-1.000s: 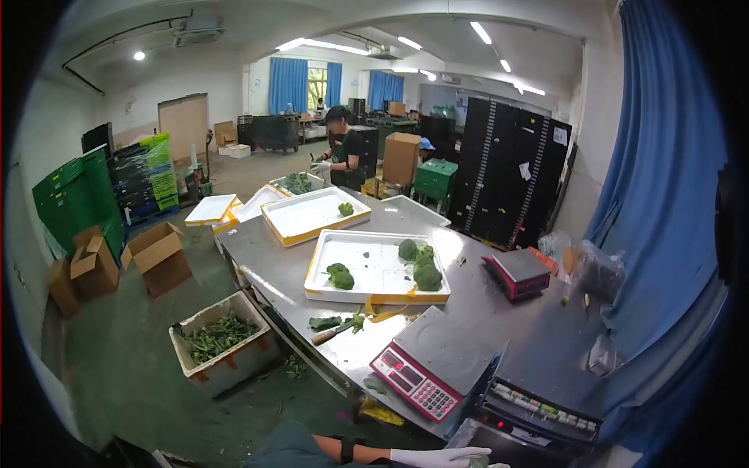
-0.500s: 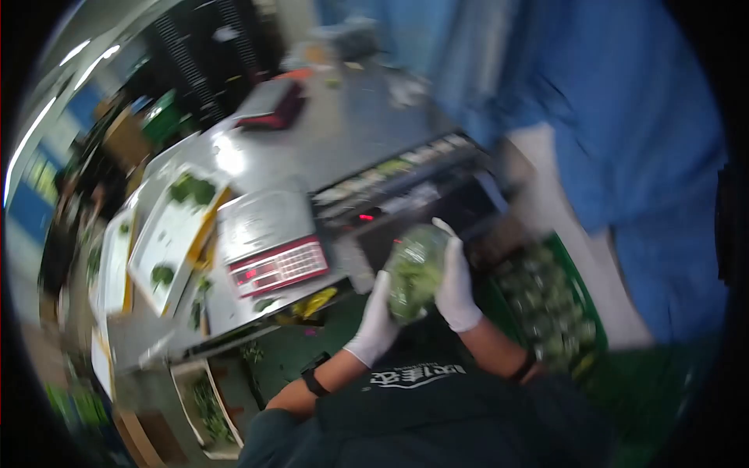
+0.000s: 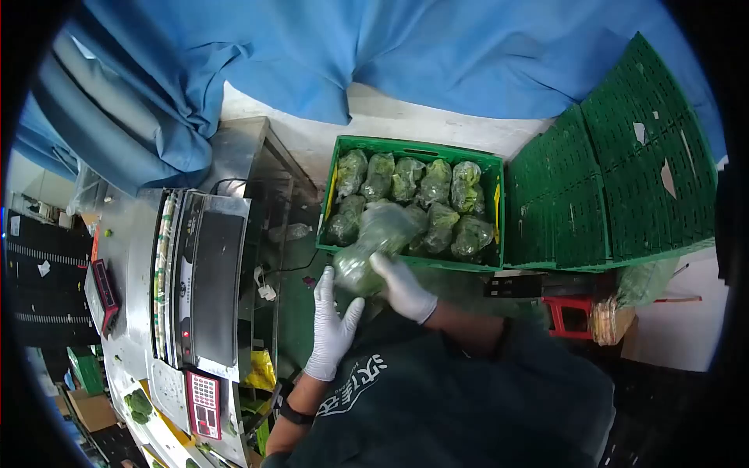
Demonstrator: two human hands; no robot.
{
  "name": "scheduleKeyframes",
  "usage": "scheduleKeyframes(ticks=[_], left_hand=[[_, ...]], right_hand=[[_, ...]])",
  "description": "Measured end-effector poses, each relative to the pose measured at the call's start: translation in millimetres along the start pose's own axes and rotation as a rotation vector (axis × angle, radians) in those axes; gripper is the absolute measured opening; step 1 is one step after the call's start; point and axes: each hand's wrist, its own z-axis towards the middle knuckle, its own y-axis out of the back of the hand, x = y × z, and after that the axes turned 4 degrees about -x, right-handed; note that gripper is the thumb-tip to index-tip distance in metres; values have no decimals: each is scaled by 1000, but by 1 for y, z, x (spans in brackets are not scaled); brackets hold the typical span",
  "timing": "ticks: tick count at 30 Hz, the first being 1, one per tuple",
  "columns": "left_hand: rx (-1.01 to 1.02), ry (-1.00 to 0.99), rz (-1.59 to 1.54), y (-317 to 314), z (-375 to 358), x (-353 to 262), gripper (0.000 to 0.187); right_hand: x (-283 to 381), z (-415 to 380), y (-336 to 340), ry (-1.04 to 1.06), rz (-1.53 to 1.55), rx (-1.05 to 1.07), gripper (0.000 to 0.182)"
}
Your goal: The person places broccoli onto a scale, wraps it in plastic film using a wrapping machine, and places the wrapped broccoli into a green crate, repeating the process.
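A plastic-wrapped bundle of green vegetables (image 3: 360, 265) is in front of my body, blurred by motion. My right hand (image 3: 402, 290), in a white glove, grips its lower right side. Just left of the bundle, my left hand (image 3: 334, 331), also gloved, has its fingers spread and thumb apart, with nothing held. Beyond the bundle stands a green crate (image 3: 425, 146) with rows of similar wrapped bundles (image 3: 435, 183); the held bundle overlaps its near edge in view.
On the left are a steel table (image 3: 133, 242), a wrapping machine (image 3: 217, 273) and a red-and-white scale (image 3: 204, 402). Stacked green crates (image 3: 616, 171) lean at the right, near a red stool (image 3: 568, 316). A blue curtain (image 3: 312, 47) hangs behind.
The view has swung right, from the table to the crate. Both hands were around the wrapped bundle; now my left hand is off it and the right one holds it.
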Motion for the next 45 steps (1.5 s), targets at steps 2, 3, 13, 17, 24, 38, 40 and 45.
scheduleKeyframes(ticks=[2,3,13,17,24,38,40,45], left_hand=[[56,-45,44,-6,3,1,76],[90,22,-13,-5,3,-1,73],[-168,573,-221,32,-52,25,46],[-257,690,-265,42,-93,66,46],[-196,751,-260,35,-93,57,45],[-190,630,166,58,-94,14,37],[-274,569,134,66,-109,31,41],[-553,669,-83,110,-152,53,44]], right_hand=[[24,15,41,51,-94,-212,49],[37,22,60,61,-157,-326,49],[44,110,202,-154,-285,-900,102],[93,109,237,217,-680,-1028,119],[143,143,360,14,-1308,-1182,91],[106,128,337,250,-1891,-1064,41],[112,165,368,593,-1942,-745,44],[45,268,295,552,-1675,-331,41]])
